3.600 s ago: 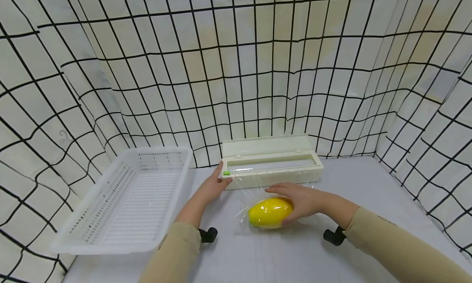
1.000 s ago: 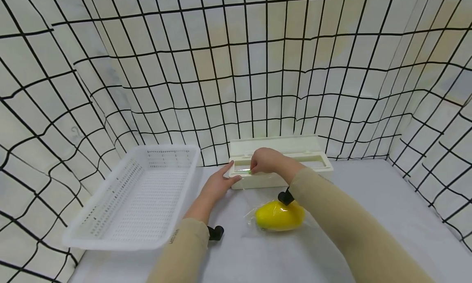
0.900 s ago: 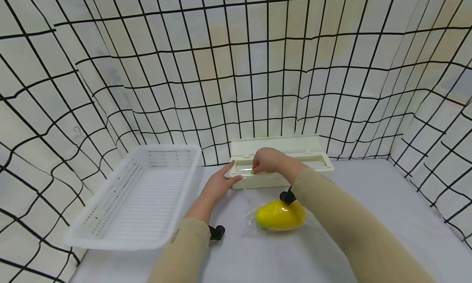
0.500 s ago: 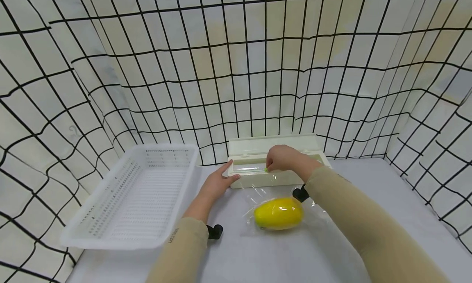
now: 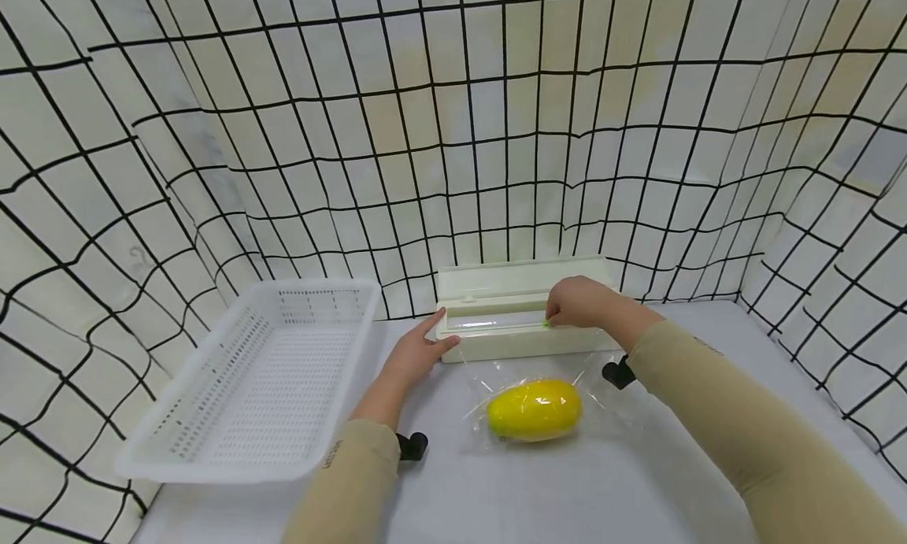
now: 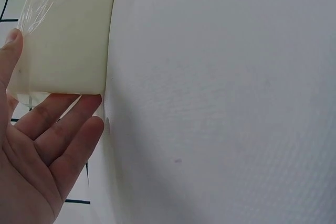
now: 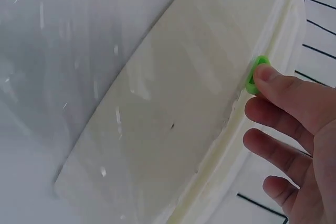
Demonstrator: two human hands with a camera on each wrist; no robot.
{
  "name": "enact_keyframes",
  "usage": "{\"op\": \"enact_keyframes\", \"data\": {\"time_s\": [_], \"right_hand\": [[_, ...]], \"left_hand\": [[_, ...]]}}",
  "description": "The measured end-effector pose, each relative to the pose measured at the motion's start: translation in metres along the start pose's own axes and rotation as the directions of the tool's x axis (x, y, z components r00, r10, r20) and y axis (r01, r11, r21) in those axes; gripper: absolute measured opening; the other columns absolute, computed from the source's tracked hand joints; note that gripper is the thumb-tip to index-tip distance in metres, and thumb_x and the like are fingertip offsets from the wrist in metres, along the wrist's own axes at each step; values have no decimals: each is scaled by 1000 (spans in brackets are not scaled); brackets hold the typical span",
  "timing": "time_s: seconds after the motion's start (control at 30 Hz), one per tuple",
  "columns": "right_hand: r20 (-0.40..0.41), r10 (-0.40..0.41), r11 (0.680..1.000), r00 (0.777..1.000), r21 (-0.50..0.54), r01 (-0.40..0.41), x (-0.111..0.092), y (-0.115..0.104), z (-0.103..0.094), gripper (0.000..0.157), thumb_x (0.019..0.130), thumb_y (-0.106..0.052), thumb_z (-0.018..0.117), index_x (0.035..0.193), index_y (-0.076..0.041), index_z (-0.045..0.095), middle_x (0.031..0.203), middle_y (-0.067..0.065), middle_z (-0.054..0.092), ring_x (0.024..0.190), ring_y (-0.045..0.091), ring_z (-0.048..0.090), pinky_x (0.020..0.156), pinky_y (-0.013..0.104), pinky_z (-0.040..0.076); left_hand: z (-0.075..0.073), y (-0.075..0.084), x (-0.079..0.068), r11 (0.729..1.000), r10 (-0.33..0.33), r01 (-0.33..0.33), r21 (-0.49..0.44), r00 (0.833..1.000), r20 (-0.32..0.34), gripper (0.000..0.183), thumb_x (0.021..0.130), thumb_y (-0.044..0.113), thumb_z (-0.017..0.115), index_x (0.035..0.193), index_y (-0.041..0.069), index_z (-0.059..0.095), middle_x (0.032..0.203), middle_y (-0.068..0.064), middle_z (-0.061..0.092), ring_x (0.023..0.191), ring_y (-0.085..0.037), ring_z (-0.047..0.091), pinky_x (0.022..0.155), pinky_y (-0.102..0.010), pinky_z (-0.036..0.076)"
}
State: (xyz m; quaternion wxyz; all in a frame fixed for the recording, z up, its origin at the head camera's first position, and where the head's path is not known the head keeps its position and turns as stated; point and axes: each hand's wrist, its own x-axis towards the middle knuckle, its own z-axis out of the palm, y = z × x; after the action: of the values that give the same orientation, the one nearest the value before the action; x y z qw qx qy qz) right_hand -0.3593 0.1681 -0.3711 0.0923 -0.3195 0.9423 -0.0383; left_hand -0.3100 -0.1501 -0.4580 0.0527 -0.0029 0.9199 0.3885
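Observation:
A cream plastic wrap dispenser (image 5: 510,349) stands at the back of the table, its lid (image 5: 524,276) raised. My left hand (image 5: 411,357) holds its left end; in the left wrist view the thumb (image 6: 11,51) lies along one edge and the fingers rest against the end face. With the thumb and index finger, my right hand (image 5: 584,301) pinches the green slide cutter (image 7: 252,82) on the dispenser's edge, right of the middle. Clear film (image 7: 79,87) runs from the dispenser over a yellow oval fruit (image 5: 534,410) lying in front.
A white perforated plastic basket (image 5: 265,386) sits on the left, near my left forearm. Black wire grid (image 5: 506,135) backed with white sheeting encloses the back and sides of the white table (image 5: 496,497).
My right hand has left the fruit, taken hold of the slide cutter near the dispenser's left end and moved it rightward along the edge. My left hand has stayed at the left end.

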Motion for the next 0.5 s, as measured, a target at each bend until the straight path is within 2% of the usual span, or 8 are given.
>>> {"op": "enact_keyframes", "data": {"time_s": [0.17, 0.5], "right_hand": [[-13, 36, 999, 999, -16, -37, -20, 25, 0, 11, 93, -21, 70, 97, -14, 78, 91, -5, 70, 84, 14, 62, 85, 40, 53], [-79, -30, 999, 996, -33, 27, -41, 46, 5, 10, 93, -20, 70, 97, -15, 77, 92, -6, 69, 86, 15, 62, 85, 42, 52]], "left_hand": [[-3, 0, -4, 1000, -10, 10, -4, 1000, -11, 80, 85, 63, 65, 154, 44, 29, 104, -4, 69, 85, -17, 62, 79, -37, 50], [0, 2, -2, 1000, 5, -5, -21, 1000, 9, 80, 86, 62, 65, 154, 44, 29, 102, -4, 70, 82, -17, 63, 76, -36, 51]]}}
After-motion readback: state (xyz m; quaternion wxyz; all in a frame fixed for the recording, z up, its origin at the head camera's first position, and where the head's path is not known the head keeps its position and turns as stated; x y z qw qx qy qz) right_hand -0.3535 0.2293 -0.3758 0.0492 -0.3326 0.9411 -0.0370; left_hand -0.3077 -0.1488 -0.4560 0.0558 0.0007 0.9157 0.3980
